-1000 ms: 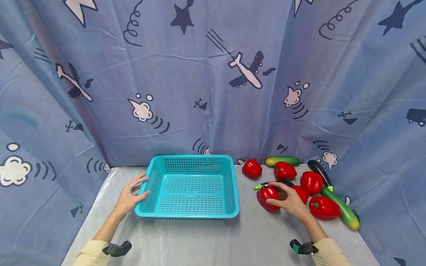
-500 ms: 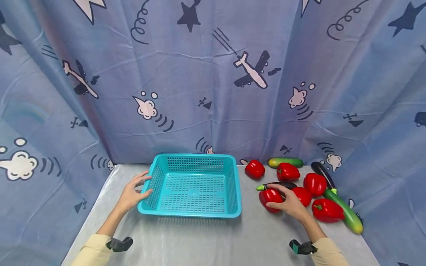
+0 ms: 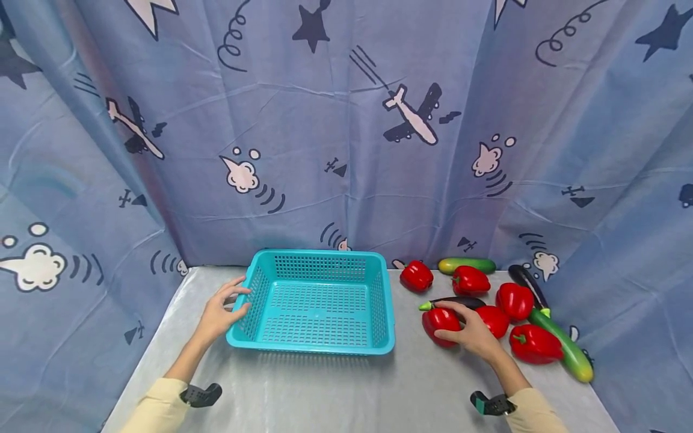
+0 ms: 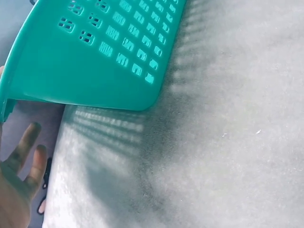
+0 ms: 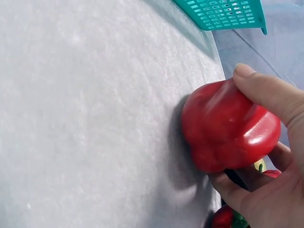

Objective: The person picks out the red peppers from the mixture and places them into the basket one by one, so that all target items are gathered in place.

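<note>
The right hand (image 3: 474, 332) pinches a red bell pepper (image 5: 225, 130), its thumb (image 5: 270, 90) pressed along one side and its curled fingers (image 5: 230, 191) on the opposite side. The left hand's (image 3: 215, 314) fingers are spread at the left edge of the teal basket (image 3: 311, 348); whether they grip the rim, I cannot tell.

A good hold here probably means keeping thumb and fingers opposed across the pepper's widest part, since the glossy skin may slip, and raising it clear of the dark eggplant (image 3: 467, 301) just behind.

The pepper's stem is hidden; its lumpy, lobed end seems to face away from the palm. The body is blocky, so its long axis is hard to read, perhaps slanting from far left to near right. It sits over the bench (image 3: 303, 400), right of the basket and apart from it; whether it touches the surface is unclear.
</note>
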Tool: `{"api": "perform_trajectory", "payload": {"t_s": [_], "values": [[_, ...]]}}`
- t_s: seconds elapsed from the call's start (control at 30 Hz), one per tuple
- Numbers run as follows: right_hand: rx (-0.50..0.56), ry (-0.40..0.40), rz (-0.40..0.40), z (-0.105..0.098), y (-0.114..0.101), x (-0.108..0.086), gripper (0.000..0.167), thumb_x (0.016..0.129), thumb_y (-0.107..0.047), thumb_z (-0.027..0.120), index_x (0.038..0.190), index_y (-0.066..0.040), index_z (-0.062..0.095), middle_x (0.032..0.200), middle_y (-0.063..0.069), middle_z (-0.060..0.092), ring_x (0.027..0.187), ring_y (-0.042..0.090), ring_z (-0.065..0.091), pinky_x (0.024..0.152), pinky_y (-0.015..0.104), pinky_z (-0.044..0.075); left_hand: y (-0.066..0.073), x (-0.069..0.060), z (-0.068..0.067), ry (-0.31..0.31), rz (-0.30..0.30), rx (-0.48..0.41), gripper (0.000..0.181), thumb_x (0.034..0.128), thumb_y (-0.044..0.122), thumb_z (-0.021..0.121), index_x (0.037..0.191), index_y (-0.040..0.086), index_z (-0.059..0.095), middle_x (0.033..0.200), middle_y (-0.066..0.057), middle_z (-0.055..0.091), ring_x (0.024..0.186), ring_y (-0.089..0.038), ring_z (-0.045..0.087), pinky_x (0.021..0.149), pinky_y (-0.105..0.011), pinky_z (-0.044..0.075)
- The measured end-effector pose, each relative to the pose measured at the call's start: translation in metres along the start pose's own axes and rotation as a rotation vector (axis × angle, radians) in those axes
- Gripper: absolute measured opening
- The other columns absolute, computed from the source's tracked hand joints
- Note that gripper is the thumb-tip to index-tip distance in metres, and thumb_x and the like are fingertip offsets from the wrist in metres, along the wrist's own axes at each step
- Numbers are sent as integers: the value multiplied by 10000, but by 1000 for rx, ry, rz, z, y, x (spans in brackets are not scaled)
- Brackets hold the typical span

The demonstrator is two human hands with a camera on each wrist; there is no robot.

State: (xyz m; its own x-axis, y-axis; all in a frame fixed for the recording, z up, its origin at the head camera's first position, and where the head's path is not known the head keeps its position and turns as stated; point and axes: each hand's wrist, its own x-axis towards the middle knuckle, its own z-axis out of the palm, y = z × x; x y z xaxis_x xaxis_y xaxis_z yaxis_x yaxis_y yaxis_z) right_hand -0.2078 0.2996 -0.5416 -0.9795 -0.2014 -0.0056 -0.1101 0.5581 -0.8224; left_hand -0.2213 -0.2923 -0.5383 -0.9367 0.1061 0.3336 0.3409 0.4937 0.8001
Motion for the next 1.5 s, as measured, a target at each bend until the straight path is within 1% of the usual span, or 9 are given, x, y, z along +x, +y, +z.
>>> {"api": "perform_trajectory", "payload": {"t_s": [0.23,0.43,0.67,0.77,0.9,1.13,1.23,1.37,1.5], "values": [[21,54,-15,5,1,0,699,857,-272,841,1463,-119,529,1431,221,504,1289,493,430,902,586,522,-1,-1,2,15,4,15,286,919,-32,709,1203,-21,674,1519,-185,448,1166,-452,594,888,-607,511],[106,83,-26,8,-3,0,694,884,-259,815,1485,-115,499,1452,213,479,1297,451,429,913,548,528,-2,0,4,28,9,29,287,907,-64,697,1190,-17,677,1516,-185,455,1121,-436,624,868,-566,531],[248,113,-22,7,-15,3,668,951,-229,744,1522,-85,430,1478,216,444,1294,390,436,898,286,521,-2,-1,6,22,-27,6,290,911,-77,677,1192,-2,676,1530,-177,438,1125,-450,615,879,-577,525],[299,115,-22,7,-20,4,652,975,-217,712,1532,-72,405,1482,244,426,1262,378,469,870,247,530,-1,-2,6,23,-45,3,295,913,-76,674,1197,3,675,1535,-175,432,1116,-452,615,874,-580,526],[307,125,-12,5,-25,5,644,978,-237,709,1530,-86,414,1471,243,436,1224,364,495,856,257,540,-1,-2,5,21,-53,7,300,912,-83,670,1199,3,675,1538,-166,431,1124,-438,610,870,-551,532],[344,141,-15,0,-34,8,662,931,-218,770,1506,-91,467,1473,201,434,1295,400,420,860,265,539,-1,-1,5,13,-33,9,286,921,-81,664,1195,-1,673,1539,-167,429,1135,-432,605,853,-450,554],[373,140,-31,-1,-39,13,668,923,-195,779,1503,-92,463,1479,200,422,1278,441,452,861,291,550,-1,-1,5,11,-33,13,287,920,-82,663,1196,-4,671,1540,-171,426,1146,-428,599,853,-460,554],[389,138,-50,-2,-51,20,685,915,-179,786,1507,-97,449,1486,196,413,1254,470,483,864,326,558,-1,-1,5,14,-39,18,291,915,-86,662,1196,-12,667,1541,-175,421,1167,-420,589,864,-519,542],[379,128,-54,-2,-64,26,741,886,-165,813,1522,-110,437,1521,184,380,1311,462,428,879,356,555,-1,-1,6,17,-38,24,291,911,-90,661,1193,-20,665,1541,-185,418,1184,-420,580,871,-551,532]]}}
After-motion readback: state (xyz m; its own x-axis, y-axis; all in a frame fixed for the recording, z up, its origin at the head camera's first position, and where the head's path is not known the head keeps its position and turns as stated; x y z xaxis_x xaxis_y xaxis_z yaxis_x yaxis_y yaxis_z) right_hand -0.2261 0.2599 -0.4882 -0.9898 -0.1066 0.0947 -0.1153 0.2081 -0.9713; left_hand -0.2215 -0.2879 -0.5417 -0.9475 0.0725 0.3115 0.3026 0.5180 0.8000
